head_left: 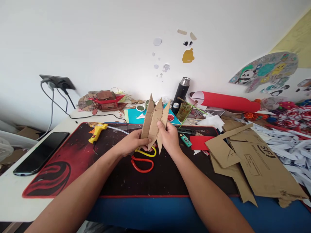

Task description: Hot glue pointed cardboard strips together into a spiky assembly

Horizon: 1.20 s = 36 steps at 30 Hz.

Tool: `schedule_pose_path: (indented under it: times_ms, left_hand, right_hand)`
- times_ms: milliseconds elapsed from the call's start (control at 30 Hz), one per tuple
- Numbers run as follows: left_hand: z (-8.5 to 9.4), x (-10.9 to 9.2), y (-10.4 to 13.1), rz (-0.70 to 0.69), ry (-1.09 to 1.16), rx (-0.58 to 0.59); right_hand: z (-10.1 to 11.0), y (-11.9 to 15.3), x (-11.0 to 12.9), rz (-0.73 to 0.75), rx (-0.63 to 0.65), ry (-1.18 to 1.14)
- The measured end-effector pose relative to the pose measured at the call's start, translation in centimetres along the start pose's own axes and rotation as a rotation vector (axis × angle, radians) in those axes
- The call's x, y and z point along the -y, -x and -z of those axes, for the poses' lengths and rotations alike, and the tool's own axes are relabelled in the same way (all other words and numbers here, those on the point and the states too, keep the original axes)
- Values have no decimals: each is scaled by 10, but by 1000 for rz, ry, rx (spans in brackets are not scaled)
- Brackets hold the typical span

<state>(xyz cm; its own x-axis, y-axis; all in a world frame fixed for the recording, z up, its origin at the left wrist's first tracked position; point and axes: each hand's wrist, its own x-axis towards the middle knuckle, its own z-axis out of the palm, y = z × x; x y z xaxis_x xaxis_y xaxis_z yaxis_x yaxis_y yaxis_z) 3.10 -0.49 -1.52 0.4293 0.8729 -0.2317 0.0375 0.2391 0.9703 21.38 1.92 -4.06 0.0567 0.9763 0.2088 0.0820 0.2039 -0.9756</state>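
Three pointed cardboard strips (155, 121) are fanned out upright between my hands, above the dark desk mat. My left hand (136, 141) pinches the left and middle strips near their lower ends, thumb in front. From the right side, my right hand (168, 136) grips the right-hand strip, its thumb pressed at the edge of the middle one. Scissors with red and yellow handles (143, 164) lie on the mat just below; their blades are hidden behind my left hand.
A yellow glue gun (97, 132) and a black phone (41, 153) lie to the left. Cut cardboard (262, 161), red paper (199, 142) and white paper strips (289, 145) are on the right. A black thermos (181, 92), a glass jar (184, 111) and a model boat (107, 100) stand along the wall.
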Motion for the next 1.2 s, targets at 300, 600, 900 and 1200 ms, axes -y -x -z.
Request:
schedule_pose_path:
  times_ms: [300, 600, 900, 1200]
  left_hand:
    - [0, 6, -5, -2, 22, -43]
    - [0, 7, -6, -5, -7, -39]
    - [-2, 7, -6, -4, 13, -52]
    - [0, 10, -6, -47, -49, -101]
  right_hand:
    - [-4, 5, 5, 47, 12, 27]
    - [-5, 8, 5, 80, 18, 71]
    - [-7, 9, 3, 64, 28, 83]
    - [-8, 10, 0, 82, 43, 103]
